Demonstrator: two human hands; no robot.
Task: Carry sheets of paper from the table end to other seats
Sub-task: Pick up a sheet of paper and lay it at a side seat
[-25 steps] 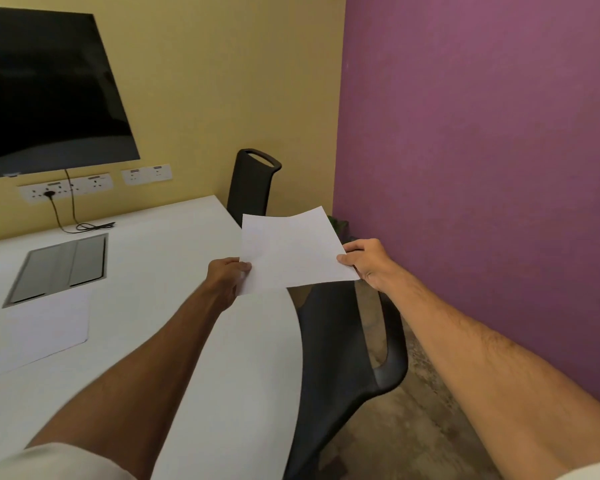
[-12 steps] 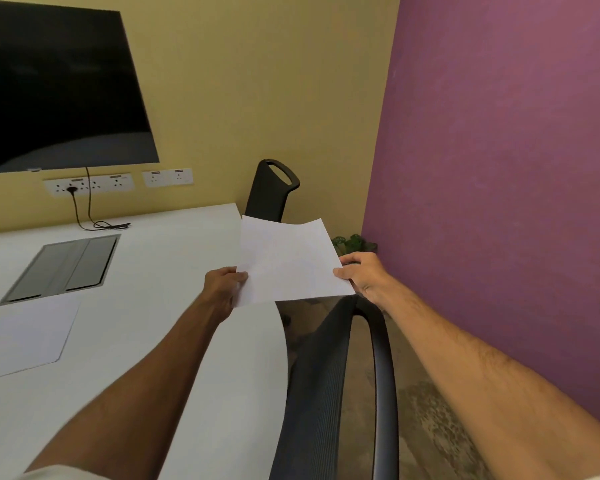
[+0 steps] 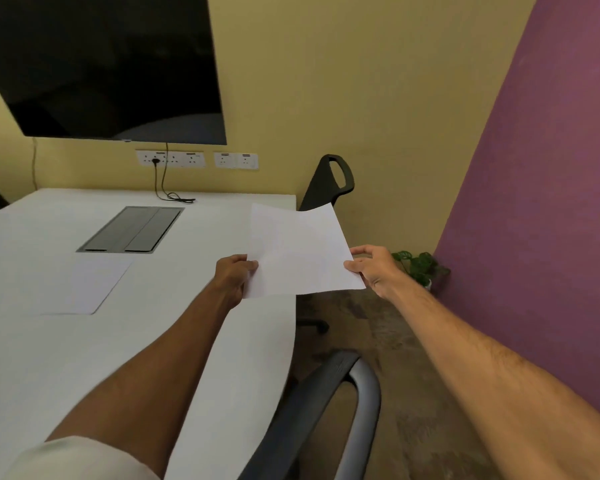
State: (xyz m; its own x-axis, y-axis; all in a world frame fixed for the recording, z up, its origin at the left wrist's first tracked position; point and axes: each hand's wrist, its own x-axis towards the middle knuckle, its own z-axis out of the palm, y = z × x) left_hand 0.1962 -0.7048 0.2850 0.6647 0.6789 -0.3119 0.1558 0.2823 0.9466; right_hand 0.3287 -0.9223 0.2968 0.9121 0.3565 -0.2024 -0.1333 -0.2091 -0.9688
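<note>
I hold a blank white sheet of paper (image 3: 297, 251) in the air over the right edge of the white table (image 3: 66, 348). My left hand (image 3: 234, 277) pinches its near left corner and my right hand (image 3: 373, 268) pinches its near right edge. A second white sheet (image 3: 84, 284) lies flat on the table to the left, just in front of the grey cable hatch (image 3: 132, 229).
A black chair (image 3: 331, 178) stands at the table's far right corner, and another black chair back (image 3: 312, 414) is close below my arms. A dark screen (image 3: 108, 67) and wall sockets (image 3: 196, 159) are on the yellow wall. A small plant (image 3: 418, 263) sits by the purple wall.
The view has swung left and moved forward along the table; the sheet stays held in both hands and now hangs nearer the far chair, with the near chair lower in view.
</note>
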